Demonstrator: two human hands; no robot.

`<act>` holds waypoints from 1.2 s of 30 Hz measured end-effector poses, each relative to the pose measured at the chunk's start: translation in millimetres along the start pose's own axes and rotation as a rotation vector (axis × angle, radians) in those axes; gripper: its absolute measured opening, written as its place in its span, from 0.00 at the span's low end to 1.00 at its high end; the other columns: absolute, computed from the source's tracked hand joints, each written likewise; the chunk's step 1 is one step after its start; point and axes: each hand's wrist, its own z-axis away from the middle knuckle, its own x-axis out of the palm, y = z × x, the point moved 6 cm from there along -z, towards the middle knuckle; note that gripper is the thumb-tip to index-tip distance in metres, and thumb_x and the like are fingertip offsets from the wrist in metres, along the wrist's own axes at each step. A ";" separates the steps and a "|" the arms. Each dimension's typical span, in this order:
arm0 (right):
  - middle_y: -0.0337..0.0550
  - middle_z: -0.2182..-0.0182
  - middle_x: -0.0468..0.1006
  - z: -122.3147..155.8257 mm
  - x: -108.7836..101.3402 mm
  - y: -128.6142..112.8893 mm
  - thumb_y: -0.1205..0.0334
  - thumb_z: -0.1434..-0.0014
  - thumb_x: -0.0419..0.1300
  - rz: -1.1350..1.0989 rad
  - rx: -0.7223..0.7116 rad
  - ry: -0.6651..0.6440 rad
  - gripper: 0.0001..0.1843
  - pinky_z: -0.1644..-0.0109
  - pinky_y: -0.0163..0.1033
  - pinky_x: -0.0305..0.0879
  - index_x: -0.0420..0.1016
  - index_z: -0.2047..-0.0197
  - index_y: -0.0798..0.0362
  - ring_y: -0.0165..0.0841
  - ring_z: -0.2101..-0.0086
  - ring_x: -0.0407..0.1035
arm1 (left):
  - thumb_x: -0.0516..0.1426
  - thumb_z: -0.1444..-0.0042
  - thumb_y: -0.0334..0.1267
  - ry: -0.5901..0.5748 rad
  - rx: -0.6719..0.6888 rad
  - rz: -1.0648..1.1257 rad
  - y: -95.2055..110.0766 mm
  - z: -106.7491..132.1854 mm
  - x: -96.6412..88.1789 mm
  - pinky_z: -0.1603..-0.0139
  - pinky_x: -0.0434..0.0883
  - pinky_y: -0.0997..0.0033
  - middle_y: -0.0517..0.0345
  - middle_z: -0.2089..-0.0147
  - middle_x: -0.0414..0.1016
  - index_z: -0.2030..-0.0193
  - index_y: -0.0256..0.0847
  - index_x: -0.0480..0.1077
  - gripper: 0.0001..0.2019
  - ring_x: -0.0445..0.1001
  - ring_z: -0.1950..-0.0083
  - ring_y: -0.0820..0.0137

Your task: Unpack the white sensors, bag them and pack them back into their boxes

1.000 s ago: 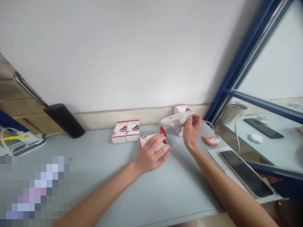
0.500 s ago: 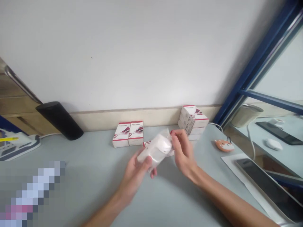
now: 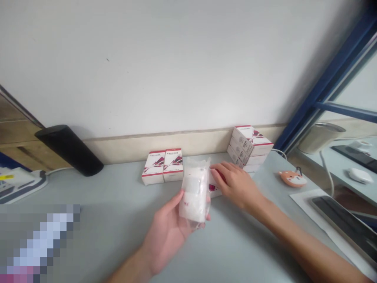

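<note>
Currently, left hand: palm up, near middle of the table; thumb along the left edge of the white device, fingertips showing past its right edge. Fingers closed around it, narrow grip.

White device: inside a clear plastic bag, raised off the table in the left hand, far end tilted up; a paler window on its upper half, small red marking lower down.

Right hand: just right of the bag's far end, back of hand up, fingers bent and close together. Fingertips at the bag's edge; cannot tell whether they pinch the plastic.

Single box: white with red print, lying behind the device and partly beneath the right hand; mostly hidden.

Box pair: two white-and-red boxes, side by side, far side of table, left of the device.

Box stack: same print, piled at far right by the wall.

Orange case: animal face, dark loop on top, right of the stack and nearer.

Phone: dark screen up, near right, resting on a white flat item.

Black cylinder: leaning, far left.

Power strip: left edge, yellow label on a white piece above it; details blurred.

Blue frame: right side, slanting.
</note>
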 end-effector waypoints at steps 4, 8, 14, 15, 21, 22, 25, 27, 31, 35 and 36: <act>0.47 0.61 0.81 0.8 -0.7 -3.6 0.58 0.30 0.53 0.022 -0.100 0.009 0.13 0.56 0.47 0.66 0.79 0.54 0.47 0.43 0.61 0.74 | 0.49 0.30 0.55 -0.016 0.025 -0.076 0.8 2.9 1.1 0.51 0.76 0.51 0.38 0.40 0.77 0.34 0.41 0.70 0.27 0.81 0.53 0.54; 0.46 0.51 0.82 3.7 -19.1 -1.9 0.49 0.26 0.50 -0.455 0.080 0.082 0.18 0.50 0.46 0.70 0.76 0.43 0.44 0.42 0.54 0.76 | 0.52 0.29 0.51 -0.069 0.002 -0.029 -2.7 5.2 3.6 0.52 0.75 0.55 0.37 0.41 0.77 0.30 0.40 0.65 0.26 0.82 0.54 0.55; 0.38 0.68 0.77 13.3 -12.0 -27.9 0.38 0.31 0.57 -1.007 0.216 -0.078 0.22 0.68 0.36 0.69 0.76 0.53 0.48 0.33 0.70 0.72 | 0.56 0.30 0.49 -0.193 -0.023 -0.120 -1.0 10.4 15.4 0.58 0.72 0.63 0.38 0.43 0.78 0.28 0.45 0.61 0.27 0.81 0.58 0.61; 0.37 0.71 0.76 13.9 -11.9 -29.8 0.39 0.32 0.58 -1.042 0.230 -0.047 0.21 0.70 0.35 0.67 0.75 0.58 0.48 0.31 0.72 0.70 | 0.57 0.30 0.51 -0.213 -0.036 -0.124 -0.4 11.0 17.5 0.58 0.73 0.63 0.38 0.43 0.77 0.28 0.45 0.62 0.28 0.82 0.58 0.61; 0.33 0.79 0.65 12.4 -23.4 -23.1 0.36 0.34 0.60 -1.104 0.237 0.121 0.28 0.74 0.33 0.58 0.65 0.74 0.50 0.27 0.78 0.59 | 0.59 0.34 0.56 -0.348 -0.083 -0.077 -5.5 12.9 26.0 0.57 0.74 0.62 0.35 0.39 0.77 0.29 0.45 0.64 0.31 0.84 0.57 0.58; 0.33 0.80 0.65 11.9 -27.2 -19.3 0.36 0.34 0.60 -1.105 0.243 0.161 0.28 0.75 0.33 0.58 0.65 0.74 0.50 0.27 0.78 0.58 | 0.60 0.34 0.54 -0.356 -0.096 -0.075 -8.2 13.4 26.1 0.59 0.74 0.63 0.36 0.42 0.78 0.30 0.45 0.65 0.30 0.83 0.59 0.60; 0.33 0.79 0.66 9.0 -37.6 -4.1 0.38 0.35 0.63 -1.112 0.290 0.295 0.25 0.76 0.34 0.58 0.68 0.71 0.49 0.28 0.79 0.59 | 0.61 0.33 0.48 -0.328 -0.102 -0.076 -11.6 14.4 24.0 0.62 0.73 0.66 0.41 0.48 0.80 0.34 0.43 0.69 0.24 0.82 0.64 0.64; 0.34 0.78 0.67 6.2 -44.1 9.3 0.39 0.34 0.63 -1.110 0.319 0.431 0.23 0.75 0.35 0.60 0.69 0.69 0.48 0.28 0.78 0.61 | 0.60 0.32 0.47 -0.293 -0.085 -0.093 -9.6 14.7 22.4 0.63 0.72 0.67 0.40 0.47 0.80 0.36 0.42 0.70 0.22 0.81 0.66 0.66; 0.40 0.67 0.75 0.1 -45.5 31.1 0.39 0.31 0.56 -1.021 0.305 0.620 0.19 0.65 0.41 0.70 0.69 0.58 0.46 0.35 0.69 0.72 | 0.58 0.31 0.44 -0.169 -0.023 -0.115 -2.7 11.9 16.0 0.62 0.70 0.65 0.40 0.45 0.79 0.35 0.42 0.68 0.21 0.80 0.65 0.65; 0.48 0.55 0.79 -2.6 -27.5 36.2 0.39 0.30 0.56 -0.801 0.301 0.493 0.22 0.49 0.52 0.73 0.68 0.45 0.46 0.43 0.56 0.76 | 0.58 0.34 0.41 -0.035 0.086 -0.043 5.2 8.1 5.5 0.59 0.70 0.63 0.42 0.46 0.79 0.32 0.44 0.65 0.24 0.80 0.63 0.62; 0.50 0.52 0.79 -2.4 -22.5 36.6 0.39 0.30 0.55 -0.769 0.310 0.437 0.24 0.46 0.53 0.72 0.66 0.41 0.46 0.44 0.54 0.76 | 0.58 0.34 0.41 -0.046 0.096 -0.019 7.0 7.8 5.0 0.58 0.69 0.63 0.42 0.46 0.79 0.32 0.43 0.65 0.24 0.80 0.62 0.61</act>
